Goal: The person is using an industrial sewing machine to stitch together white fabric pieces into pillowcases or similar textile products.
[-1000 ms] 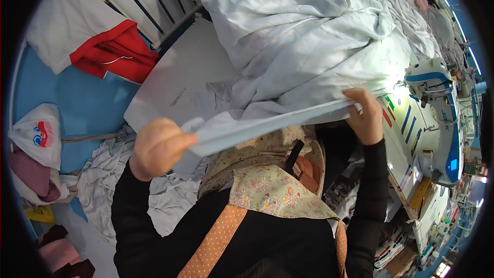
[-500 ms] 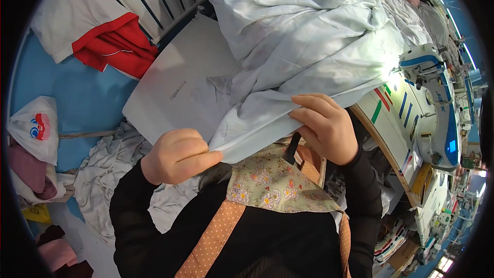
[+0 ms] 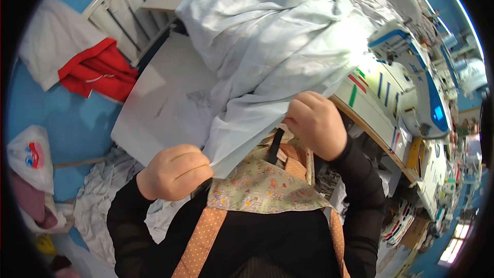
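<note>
A large pale, bluish-white cloth (image 3: 267,46) lies heaped over the sewing table, its near edge drawn out toward me. My left hand (image 3: 176,172) is closed, pinching a corner of that edge between thumb and fingers. Farther along the same edge, my right hand (image 3: 316,124) is closed on the cloth, its fingertips partly hidden by the back of the hand. Between the two hands the edge is stretched above my flowered apron (image 3: 262,183). To the right of the cloth stands a white and blue sewing machine (image 3: 414,72), its lamp shining on the fabric.
A grey-white board (image 3: 154,92) extends left of the cloth. White and red fabric (image 3: 98,74) hangs beside a white metal rail (image 3: 121,13). At the left is a white plastic bag (image 3: 31,157); more pale cloth (image 3: 103,201) is piled low. Coloured tape strips (image 3: 353,96) mark the tabletop.
My right hand has turned, its fingers curling in more tightly on the cloth edge. The view has shifted, so the machine and table appear farther left. Both hands still hold the cloth.
</note>
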`<state>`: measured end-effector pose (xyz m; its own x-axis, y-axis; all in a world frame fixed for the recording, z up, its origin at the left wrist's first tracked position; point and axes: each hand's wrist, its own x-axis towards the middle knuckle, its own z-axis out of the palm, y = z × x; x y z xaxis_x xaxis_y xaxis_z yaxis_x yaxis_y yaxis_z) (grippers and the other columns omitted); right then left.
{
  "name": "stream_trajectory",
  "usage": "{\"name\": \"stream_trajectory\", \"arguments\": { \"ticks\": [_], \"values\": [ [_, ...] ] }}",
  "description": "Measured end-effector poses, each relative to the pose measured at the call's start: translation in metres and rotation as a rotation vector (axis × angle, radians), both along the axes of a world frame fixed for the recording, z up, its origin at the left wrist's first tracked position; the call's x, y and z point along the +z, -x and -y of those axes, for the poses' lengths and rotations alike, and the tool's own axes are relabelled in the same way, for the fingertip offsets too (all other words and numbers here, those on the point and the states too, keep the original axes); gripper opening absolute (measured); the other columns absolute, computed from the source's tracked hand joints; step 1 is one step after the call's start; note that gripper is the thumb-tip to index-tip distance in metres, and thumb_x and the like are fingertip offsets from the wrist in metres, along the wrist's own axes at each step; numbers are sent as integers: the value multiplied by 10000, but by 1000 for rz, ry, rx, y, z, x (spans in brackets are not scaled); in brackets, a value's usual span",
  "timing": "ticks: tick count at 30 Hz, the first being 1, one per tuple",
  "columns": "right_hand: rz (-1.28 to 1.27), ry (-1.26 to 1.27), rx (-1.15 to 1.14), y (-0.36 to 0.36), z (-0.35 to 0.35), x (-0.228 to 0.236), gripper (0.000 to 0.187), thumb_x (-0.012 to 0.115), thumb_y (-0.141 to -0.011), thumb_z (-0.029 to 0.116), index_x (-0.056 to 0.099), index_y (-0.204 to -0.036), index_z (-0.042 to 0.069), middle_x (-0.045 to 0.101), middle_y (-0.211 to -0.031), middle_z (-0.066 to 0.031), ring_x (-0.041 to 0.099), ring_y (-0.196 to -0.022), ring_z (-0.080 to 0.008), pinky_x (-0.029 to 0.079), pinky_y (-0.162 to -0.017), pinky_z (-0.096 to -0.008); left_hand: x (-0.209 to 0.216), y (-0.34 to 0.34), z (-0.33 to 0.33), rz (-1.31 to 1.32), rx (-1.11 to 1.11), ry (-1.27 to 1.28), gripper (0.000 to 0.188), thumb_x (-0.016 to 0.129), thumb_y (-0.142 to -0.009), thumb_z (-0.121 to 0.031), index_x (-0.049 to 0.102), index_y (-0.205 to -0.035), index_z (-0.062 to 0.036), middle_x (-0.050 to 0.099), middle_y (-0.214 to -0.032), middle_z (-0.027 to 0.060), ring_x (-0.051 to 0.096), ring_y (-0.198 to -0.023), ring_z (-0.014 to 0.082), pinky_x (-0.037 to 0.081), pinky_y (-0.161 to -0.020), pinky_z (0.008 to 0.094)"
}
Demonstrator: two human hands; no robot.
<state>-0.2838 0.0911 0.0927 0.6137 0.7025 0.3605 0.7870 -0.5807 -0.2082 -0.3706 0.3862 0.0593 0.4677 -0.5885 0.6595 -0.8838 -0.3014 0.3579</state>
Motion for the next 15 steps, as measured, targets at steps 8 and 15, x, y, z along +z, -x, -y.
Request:
{"name": "stream_trajectory", "arguments": {
  "ticks": [8, 15],
  "values": [
    [54, -155, -156, 41, 30, 35, 272, 599, -652, -43, 661, -906, 30, 551, -729, -96, 573, -684, -287, 484, -610, -351, 30, -21, 85, 90, -453, 448, 159, 693, -688, -39, 635, -824, 18, 625, -815, 105, 614, -635, 236, 518, -544, 300],
    [-68, -804, -520, 108, 81, 16, 241, 577, -703, -94, 694, -881, 18, 670, -850, -105, 636, -737, -242, 493, -652, -303, -61, -71, 208, -602, -730, -373, 273, 561, -879, -127, 606, -1136, -45, 608, -1061, 119, 605, -893, 266, 498, -762, 362]
  ]
}}
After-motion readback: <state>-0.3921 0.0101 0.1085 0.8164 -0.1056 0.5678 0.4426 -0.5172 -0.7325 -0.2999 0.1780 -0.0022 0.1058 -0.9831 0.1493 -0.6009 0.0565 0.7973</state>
